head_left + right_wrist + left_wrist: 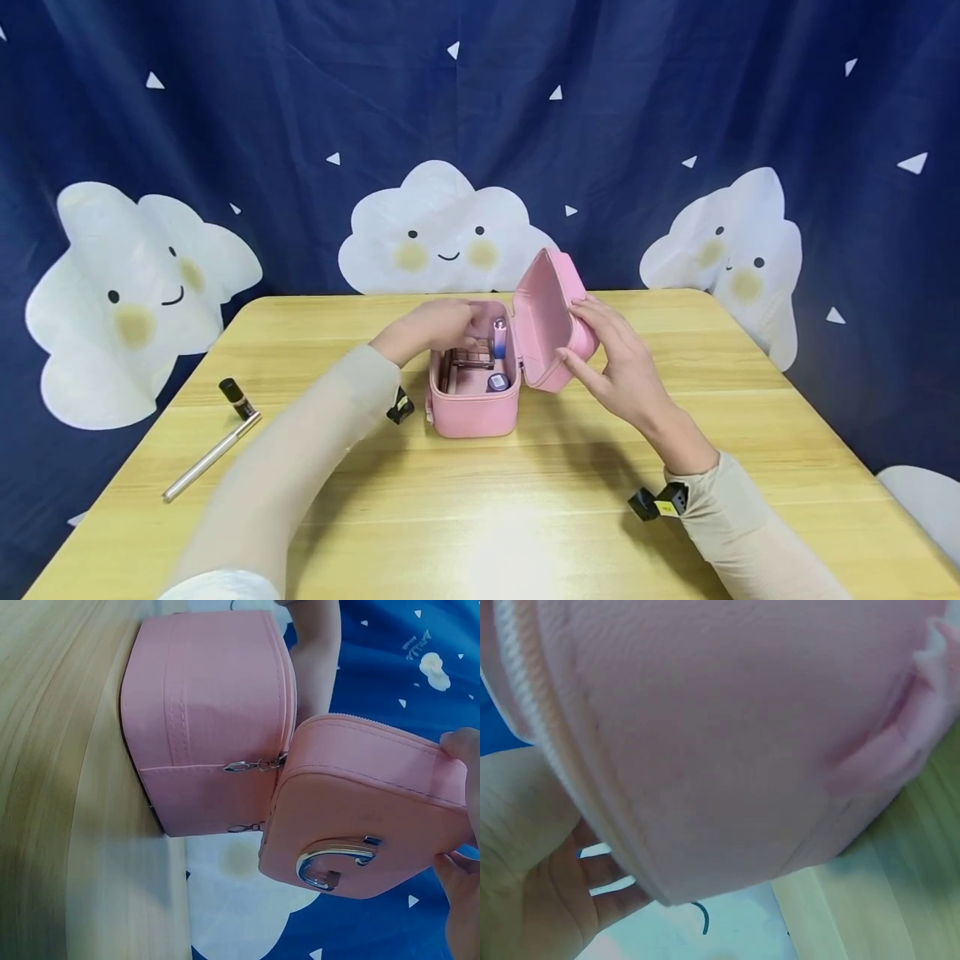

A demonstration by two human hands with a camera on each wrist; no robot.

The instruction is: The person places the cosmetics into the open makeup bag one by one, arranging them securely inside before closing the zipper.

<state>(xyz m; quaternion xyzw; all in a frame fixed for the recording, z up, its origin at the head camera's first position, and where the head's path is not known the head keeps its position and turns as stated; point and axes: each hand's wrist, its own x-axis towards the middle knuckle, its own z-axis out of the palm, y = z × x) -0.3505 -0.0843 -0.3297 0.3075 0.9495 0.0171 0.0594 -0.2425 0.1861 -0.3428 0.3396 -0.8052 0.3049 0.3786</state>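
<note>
A pink makeup case (474,417) stands unzipped on the table, its lid (570,283) tipped up to the right. My right hand (618,367) grips the lid's outer edge between fingers and thumb. From the left, my left hand (442,323) reaches over the rim into the case, thumb and fingers apart. Inside are an eyeshadow palette (474,354) just below the left thumb, a pink-and-blue tube (499,337) and a small round dark container (498,382). In the left wrist view the case wall (727,750) hides the left fingertips.
A black-capped tube (237,398) and a slim silver pen-like stick (212,457) lie at the table's left side. Metal zipper pulls (247,766) hang on the case's side. Behind the wooden table (480,517) hangs a dark blue curtain (480,100) with clouds.
</note>
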